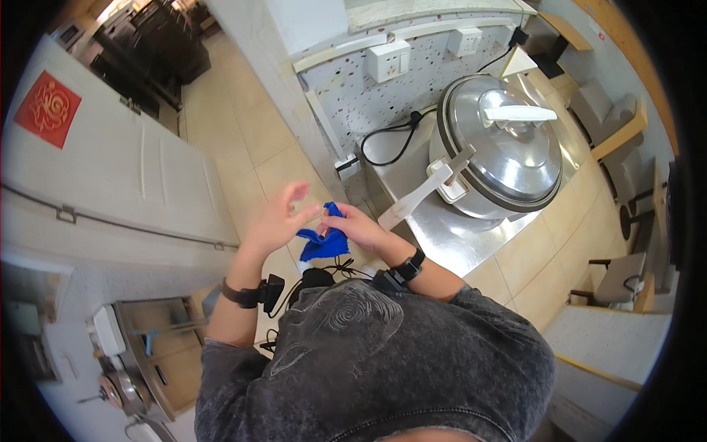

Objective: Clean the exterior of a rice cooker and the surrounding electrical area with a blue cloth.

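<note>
A small blue cloth [326,247] hangs bunched in front of my body. My right hand [359,225] pinches it near its upper corner. Close on its left is my left hand [282,217], fingers apart and slightly blurred, its thumb near the cloth's edge. Just right of my hands stands a big silver rice cooker [508,158] with its lid on. From the cooker's side a white-handled paddle [420,193] slants toward my right forearm.
The cooker rests on a steel table [449,247] against a speckled wall with sockets [388,60]. A black cord [394,147] loops beside it. On the left is a white door [110,140]. Chairs [618,280] stand at the right; a steel sink [166,353] lies lower left.
</note>
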### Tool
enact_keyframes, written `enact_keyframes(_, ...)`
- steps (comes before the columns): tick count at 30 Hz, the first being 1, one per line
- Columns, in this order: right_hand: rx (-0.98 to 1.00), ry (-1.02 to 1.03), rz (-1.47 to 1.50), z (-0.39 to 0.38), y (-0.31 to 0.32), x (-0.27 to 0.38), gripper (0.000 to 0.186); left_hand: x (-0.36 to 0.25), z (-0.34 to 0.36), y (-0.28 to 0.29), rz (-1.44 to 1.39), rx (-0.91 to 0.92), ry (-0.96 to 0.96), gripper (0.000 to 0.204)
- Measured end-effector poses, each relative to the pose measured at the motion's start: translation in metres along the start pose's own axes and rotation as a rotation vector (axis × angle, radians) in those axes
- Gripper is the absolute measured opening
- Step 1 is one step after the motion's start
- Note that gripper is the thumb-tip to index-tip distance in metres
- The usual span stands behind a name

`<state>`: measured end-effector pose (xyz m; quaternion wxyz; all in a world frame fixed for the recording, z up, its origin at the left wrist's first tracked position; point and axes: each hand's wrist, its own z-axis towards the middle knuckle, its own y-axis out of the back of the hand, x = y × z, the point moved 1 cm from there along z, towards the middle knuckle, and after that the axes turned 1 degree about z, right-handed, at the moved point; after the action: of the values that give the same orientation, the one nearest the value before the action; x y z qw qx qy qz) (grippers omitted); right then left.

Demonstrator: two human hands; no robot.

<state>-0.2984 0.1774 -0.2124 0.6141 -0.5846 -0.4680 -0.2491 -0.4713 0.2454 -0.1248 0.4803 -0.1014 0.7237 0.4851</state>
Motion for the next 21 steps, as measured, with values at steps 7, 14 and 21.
enact_keyframes(7,-0.327,0.063,0.071,0.027,0.016,-0.028,0.023,0.066,0.043,-0.009,-0.126,0.712,0.168,0.027)
enact_keyframes(14,-0.633,0.083,0.148,0.061,0.025,-0.028,0.031,0.063,0.084,0.016,-0.289,0.273,0.058,0.027)
enact_keyframes(21,0.098,0.365,1.073,0.088,-0.002,0.023,0.047,0.053,0.120,0.063,-0.905,0.152,0.114,0.028)
